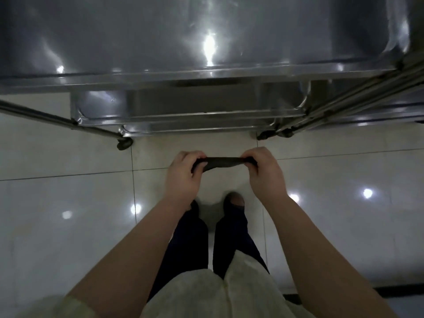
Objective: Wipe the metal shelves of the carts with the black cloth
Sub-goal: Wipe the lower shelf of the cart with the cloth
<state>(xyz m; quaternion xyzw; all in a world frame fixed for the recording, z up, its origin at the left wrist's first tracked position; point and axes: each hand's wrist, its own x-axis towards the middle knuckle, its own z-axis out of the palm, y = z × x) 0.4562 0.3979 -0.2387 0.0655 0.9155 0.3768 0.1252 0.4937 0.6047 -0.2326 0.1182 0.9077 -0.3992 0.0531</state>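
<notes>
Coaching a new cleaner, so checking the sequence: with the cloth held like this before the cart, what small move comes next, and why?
Probably lift the black cloth forward and lay it on the top shelf near its front rim. The left hand and right hand pinch it stretched between them over the floor tiles, short of the cart, touching no shelf.

At twelve o'clock the broad grey metal top shelf (137,31) is smooth and glossy, streaked with glare. The thin round metal cart tubes (57,119) at nine o'clock shine too. The pale square floor tiles (68,249) look glazed and mirror-slick. At centre, the small black cloth (223,162) is matt and soft.
</notes>
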